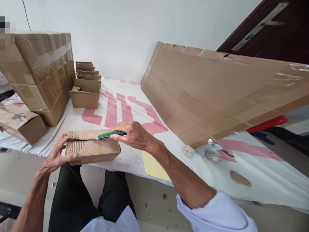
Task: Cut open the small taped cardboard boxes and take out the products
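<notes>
A small cardboard box lies at the near table edge, its top torn along a ragged slit with corrugation showing. My left hand grips the box's left end, thumb on the near side and fingers on the far corner. In my right hand is a green-handled utility knife. The knife's tip meets the slit around the middle of the box top. My right fingers wrap the rear of the handle.
Taped cartons are stacked at the left, with another box before them. Open small boxes stand in a row behind. A large cardboard sheet leans at the right. A yellow sheet and clear plastic scraps lie on the cloth-covered table.
</notes>
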Demonstrator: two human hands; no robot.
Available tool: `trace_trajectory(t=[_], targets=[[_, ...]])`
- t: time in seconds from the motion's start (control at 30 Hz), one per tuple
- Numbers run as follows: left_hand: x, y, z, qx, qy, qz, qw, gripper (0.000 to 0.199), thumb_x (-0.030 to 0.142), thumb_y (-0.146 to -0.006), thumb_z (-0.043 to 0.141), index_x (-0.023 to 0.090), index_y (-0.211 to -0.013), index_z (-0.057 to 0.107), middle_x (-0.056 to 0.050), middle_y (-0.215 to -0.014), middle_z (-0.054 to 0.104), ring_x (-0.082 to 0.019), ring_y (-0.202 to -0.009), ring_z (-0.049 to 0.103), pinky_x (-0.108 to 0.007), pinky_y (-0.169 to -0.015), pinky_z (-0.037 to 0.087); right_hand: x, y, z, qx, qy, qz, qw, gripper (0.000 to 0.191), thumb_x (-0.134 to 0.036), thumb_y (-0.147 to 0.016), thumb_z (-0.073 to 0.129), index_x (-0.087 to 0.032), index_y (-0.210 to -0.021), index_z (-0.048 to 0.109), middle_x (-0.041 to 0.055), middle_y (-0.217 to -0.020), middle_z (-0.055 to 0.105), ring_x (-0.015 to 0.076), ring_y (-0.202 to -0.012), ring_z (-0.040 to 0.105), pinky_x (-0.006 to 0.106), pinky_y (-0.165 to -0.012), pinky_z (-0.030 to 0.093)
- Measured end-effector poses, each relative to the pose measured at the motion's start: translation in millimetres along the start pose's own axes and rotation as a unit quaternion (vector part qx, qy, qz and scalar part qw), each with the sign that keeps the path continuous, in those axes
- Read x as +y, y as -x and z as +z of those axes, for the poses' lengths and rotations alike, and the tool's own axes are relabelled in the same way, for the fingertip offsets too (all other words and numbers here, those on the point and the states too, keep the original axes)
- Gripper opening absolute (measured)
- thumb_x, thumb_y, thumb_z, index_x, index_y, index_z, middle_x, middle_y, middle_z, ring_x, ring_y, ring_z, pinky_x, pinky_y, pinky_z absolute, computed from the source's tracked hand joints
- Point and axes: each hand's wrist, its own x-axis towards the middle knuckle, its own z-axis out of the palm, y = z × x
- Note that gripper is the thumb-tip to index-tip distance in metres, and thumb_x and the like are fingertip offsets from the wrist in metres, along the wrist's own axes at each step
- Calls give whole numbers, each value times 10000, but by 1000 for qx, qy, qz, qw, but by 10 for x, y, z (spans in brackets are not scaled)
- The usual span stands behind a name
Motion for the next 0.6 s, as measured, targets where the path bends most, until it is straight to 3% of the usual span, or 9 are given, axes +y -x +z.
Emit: trace_trajectory(t=[0.3,0.6], targets=[[-21,-34,-42,7,-28,1,1000,616,611,-742,879,319,-1276,789,-107,-1488,611,-398,-1401,567,-433,-1056,612,104,-4,-120,-44,130,-2,991,369,-501,-1059,649,-226,-858,793,29,-752,712,158,-640,542,327,-602,253],[20,-72,6,-6,-17,3,1000,618,591,-748,891,292,-1277,781,-131,-1516,592,-380,-1386,588,-470,-1113,579,198,302,-308,-7,122,35,992,451,-595,-1054,636,-236,-802,740,52,-702,672,196,-667,578,329,-626,277]])
